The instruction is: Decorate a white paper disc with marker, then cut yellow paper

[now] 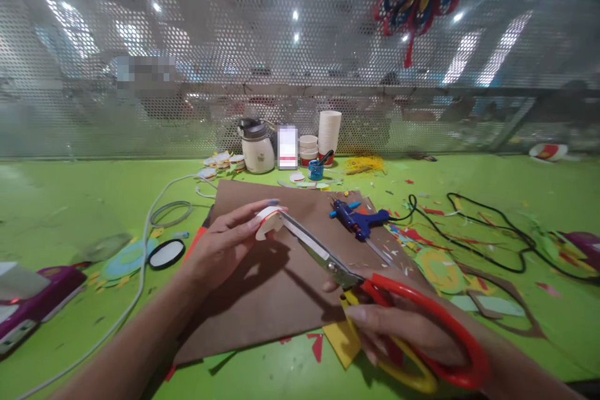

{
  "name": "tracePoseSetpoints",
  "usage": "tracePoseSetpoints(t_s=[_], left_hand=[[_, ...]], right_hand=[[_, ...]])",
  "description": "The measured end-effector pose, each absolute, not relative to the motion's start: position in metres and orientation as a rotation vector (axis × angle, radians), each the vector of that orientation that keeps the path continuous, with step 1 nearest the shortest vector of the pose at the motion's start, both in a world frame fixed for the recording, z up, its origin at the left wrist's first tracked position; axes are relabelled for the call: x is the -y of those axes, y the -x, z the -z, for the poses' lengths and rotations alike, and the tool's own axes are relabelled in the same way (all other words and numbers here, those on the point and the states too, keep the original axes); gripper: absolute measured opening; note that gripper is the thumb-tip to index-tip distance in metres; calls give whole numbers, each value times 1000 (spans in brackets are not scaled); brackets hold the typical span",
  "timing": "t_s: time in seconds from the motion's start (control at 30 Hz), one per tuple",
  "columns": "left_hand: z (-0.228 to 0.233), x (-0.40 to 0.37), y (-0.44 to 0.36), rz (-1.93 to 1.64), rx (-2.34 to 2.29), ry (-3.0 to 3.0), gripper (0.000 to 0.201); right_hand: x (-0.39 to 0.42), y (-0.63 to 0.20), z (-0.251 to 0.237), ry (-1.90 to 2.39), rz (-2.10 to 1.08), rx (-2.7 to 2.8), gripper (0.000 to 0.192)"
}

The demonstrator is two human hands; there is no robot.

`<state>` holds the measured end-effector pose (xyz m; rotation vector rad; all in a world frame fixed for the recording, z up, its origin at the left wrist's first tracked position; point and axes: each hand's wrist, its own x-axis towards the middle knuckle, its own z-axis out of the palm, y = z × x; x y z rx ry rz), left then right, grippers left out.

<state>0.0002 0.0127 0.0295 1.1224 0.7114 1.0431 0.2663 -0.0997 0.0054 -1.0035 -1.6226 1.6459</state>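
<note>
My left hand pinches a small curved white paper piece with a red edge, held above the brown cardboard sheet. In my right hand are large scissors with one red and one yellow handle. Their blades point up and left, and the tips meet the paper piece; whether they are cutting into it I cannot tell. On the cardboard, right of the blades, lies a blue glue gun.
Behind stand a white bottle, a lit phone, stacked paper cups and a blue jar. Paper scraps and a black cord lie right. At left are a white cable, a round mirror-like disc and a purple power strip.
</note>
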Motion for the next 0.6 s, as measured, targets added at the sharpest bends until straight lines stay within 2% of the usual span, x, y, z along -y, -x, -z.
tracePoseSetpoints(t_s=[0.33,0.5,0.6], left_hand=[[-28,-16,2,-1083,-648,-1191,39],[-26,-15,1,-1129,-713,-1268,48],[-25,-12,-3,-1118,-761,-1280,52]], right_hand=[[103,-267,-17,1127,-1483,1737,36],[103,-258,-26,1196,-1029,1957,20],[101,-250,-21,1215,-840,2030,24]])
